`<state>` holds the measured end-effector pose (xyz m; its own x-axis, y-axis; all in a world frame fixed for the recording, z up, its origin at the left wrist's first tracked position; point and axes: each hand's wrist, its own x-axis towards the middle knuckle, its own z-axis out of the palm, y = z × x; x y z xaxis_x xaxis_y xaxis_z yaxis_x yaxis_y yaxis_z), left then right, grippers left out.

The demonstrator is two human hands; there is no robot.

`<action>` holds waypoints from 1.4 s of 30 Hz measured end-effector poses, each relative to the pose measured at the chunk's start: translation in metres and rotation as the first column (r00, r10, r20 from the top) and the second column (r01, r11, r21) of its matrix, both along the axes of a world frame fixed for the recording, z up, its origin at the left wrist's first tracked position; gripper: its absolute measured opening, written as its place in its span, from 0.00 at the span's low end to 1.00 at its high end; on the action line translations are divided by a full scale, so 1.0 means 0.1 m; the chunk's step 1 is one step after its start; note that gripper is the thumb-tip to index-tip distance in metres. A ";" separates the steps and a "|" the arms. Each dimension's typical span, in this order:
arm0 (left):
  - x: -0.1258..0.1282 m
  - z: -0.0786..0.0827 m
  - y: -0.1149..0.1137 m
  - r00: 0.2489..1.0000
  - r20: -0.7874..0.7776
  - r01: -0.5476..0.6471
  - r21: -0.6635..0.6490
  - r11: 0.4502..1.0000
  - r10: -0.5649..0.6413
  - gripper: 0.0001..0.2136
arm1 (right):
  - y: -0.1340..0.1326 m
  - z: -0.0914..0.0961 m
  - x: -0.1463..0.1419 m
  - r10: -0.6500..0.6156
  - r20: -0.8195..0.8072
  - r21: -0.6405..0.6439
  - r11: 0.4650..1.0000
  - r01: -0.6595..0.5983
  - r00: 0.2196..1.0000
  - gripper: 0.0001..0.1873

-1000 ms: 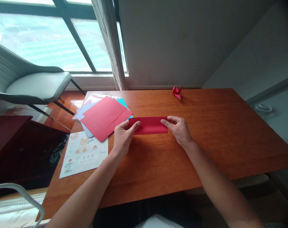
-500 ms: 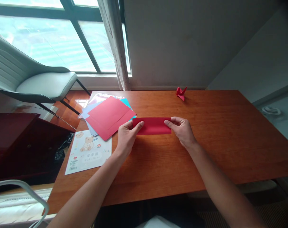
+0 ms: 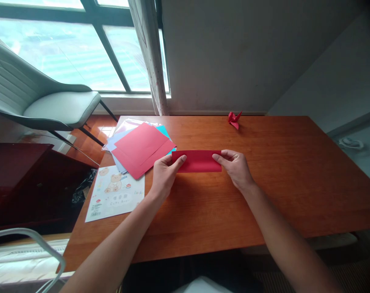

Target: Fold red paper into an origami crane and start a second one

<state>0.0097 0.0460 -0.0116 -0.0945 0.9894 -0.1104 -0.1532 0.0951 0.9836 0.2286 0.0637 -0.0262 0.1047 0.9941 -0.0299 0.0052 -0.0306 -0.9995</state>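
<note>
Red paper strip (image 3: pixel 198 161) on the table (image 3: pixel 279 183), its ends pinched in the grip of left hand (image 3: pixel 165 175) and right hand (image 3: pixel 235 167)

Matt red paper strip (image 3: pixel 198 161), smooth and folded flat, polished reddish wood table (image 3: pixel 279 179) with soft sheen, stack of matt coloured paper sheets (image 3: pixel 139 147), glossy printed card (image 3: pixel 116 193), small folded red paper crane (image 3: pixel 234 119)

Wooden table (image 3: pixel 279 171) by the window (image 3: pixel 50 53), paper off to the left.
A fanned stack of coloured sheets (image 3: pixel 140 148), red on top, lies just beyond a bear-printed sheet (image 3: pixel 116 193); a red origami crane (image 3: pixel 234 119) sits at the far edge; a grey chair (image 3: pixel 59 108) stands beside the curtain (image 3: pixel 151 57).
</note>
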 end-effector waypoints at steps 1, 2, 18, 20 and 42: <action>0.00 0.00 0.00 1.000 0.001 0.002 0.001 1.000 -0.002 0.15 | 0.00 0.00 0.00 -0.001 -0.005 -0.001 1.000 0.001 1.000 0.18; 0.00 -0.01 0.00 1.000 0.005 0.005 0.002 1.000 -0.005 0.15 | 0.00 0.00 0.00 -0.002 -0.006 -0.002 1.000 0.002 1.000 0.18; -0.01 -0.04 0.02 1.000 0.012 0.029 -0.001 1.000 -0.029 0.18 | 0.02 0.07 0.01 0.046 0.050 -0.006 0.999 -0.046 0.998 0.20; -0.03 -0.04 0.04 0.997 -0.027 0.065 -0.026 0.998 -0.065 0.18 | 0.04 0.08 0.06 0.095 0.091 -0.011 0.995 -0.095 0.991 0.20; -0.07 0.09 0.26 0.051 -0.978 0.426 -0.163 0.890 -0.204 0.07 | 0.20 0.04 0.31 0.307 0.841 -0.086 0.889 -0.449 0.447 0.07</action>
<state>0.0032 0.0721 -0.0027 0.3165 0.9449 -0.0835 0.9213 -0.2852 0.2643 0.2594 0.0835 -0.0224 -0.3767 0.9262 -0.0130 0.7894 0.3136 -0.5277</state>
